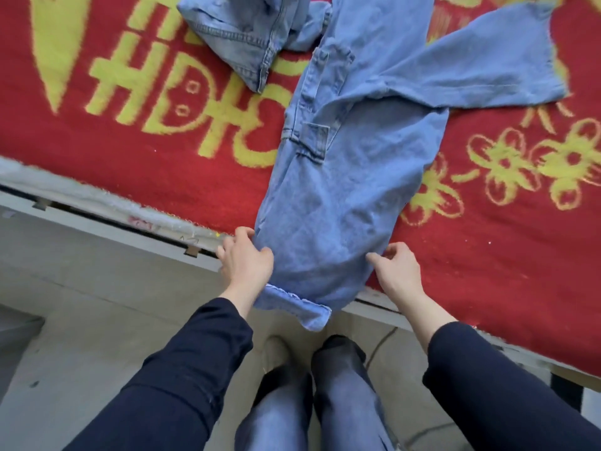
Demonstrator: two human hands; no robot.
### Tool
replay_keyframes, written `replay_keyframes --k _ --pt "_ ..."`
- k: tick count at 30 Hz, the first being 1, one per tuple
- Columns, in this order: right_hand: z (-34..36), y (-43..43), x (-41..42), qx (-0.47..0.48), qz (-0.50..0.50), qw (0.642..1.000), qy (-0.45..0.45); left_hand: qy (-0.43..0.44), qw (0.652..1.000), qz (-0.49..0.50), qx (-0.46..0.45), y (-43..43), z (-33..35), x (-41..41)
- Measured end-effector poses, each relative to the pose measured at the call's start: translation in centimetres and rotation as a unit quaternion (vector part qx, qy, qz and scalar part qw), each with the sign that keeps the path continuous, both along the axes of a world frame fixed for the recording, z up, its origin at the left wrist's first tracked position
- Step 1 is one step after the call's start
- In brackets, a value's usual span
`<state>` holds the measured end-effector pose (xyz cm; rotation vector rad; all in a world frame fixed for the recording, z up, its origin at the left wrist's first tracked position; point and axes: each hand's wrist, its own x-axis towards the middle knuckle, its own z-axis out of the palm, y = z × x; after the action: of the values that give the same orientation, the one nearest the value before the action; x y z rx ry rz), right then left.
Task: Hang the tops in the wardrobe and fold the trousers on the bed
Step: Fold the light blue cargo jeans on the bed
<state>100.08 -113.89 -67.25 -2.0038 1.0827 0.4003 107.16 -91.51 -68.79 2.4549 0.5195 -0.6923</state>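
Trousers (341,177): my left hand (247,260) grips the near leg, right hand (395,268) seemingly pinches it (blurry); I'd flatten before folding.

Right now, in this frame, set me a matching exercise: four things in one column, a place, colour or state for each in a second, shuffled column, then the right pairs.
1. long jeans
2. second denim garment
3. blanket
4. left hand

a. red with a yellow pattern
b. grips denim close to the cuff
c. bunched up at the far side
d. laid out lengthwise, cuff hanging past the near edge

Pairs: 1-d, 2-c, 3-a, 4-b.
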Motion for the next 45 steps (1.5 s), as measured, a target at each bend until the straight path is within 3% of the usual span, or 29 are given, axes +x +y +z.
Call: replay_keyframes --k 8,12,15,19,21,23,25,29,34,37,40,42,45 --pt "1.6 -12.0 13.5 -0.014 -0.073 0.995 -0.059 -0.176 0.969 -0.173 0.0 -12.2 3.1 11.6" --pt "-0.1 -18.9 19.5 0.036 -0.21 0.973 -0.09 -0.194 0.943 -0.269 0.035 -18.8 2.4 17.8" --pt "-2.5 -23.4 22.5 0.064 -0.326 0.932 -0.147 -0.211 0.908 -0.357 0.057 -21.9 0.7 21.1" --pt "-1.7 -26.0 26.8 0.1 -0.485 0.84 -0.223 -0.237 0.844 -0.474 0.079 -23.9 -1.4 24.5" --pt "-1.3 -26.8 29.3 0.083 -0.537 0.808 -0.228 -0.225 0.843 -0.485 0.058 -24.4 -1.6 25.9" --pt "-0.3 -27.4 32.1 0.056 -0.549 0.799 -0.241 -0.22 0.853 -0.472 0.015 -24.7 -1.6 27.0" --pt "1.4 -27.6 35.2 0.033 -0.509 0.821 -0.256 -0.242 0.857 -0.454 -0.03 -24.7 -1.6 28.3" --pt "4.6 -27.3 42.9 -0.063 -0.307 0.906 -0.284 -0.248 0.902 -0.336 -0.11 -24.5 -1.1 32.3" --pt "6.6 -24.5 53.9 -0.133 -0.141 0.922 -0.335 -0.331 0.904 -0.254 -0.09 -23.4 -1.6 37.6" --pt "5.1 -20.9 58.3 -0.054 -0.076 0.93 -0.356 -0.332 0.919 -0.197 -0.073 -22.9 -2.7 39.4" --pt "0.0 -19.2 59.4 0.054 0.117 0.967 -0.22 -0.278 0.942 -0.18 -0.049 -22.9 -4.0 40.1" --pt "-2.4 -19.6 58.5 -0.006 0.212 0.968 -0.137 -0.249 0.951 -0.183 -0.027 -23.4 -4.1 40.4" --pt "-3.3 -21.6 57.2 -0.141 0.161 0.968 -0.13 -0.228 0.953 -0.201 0.02 -24.4 -3.1 41.1"
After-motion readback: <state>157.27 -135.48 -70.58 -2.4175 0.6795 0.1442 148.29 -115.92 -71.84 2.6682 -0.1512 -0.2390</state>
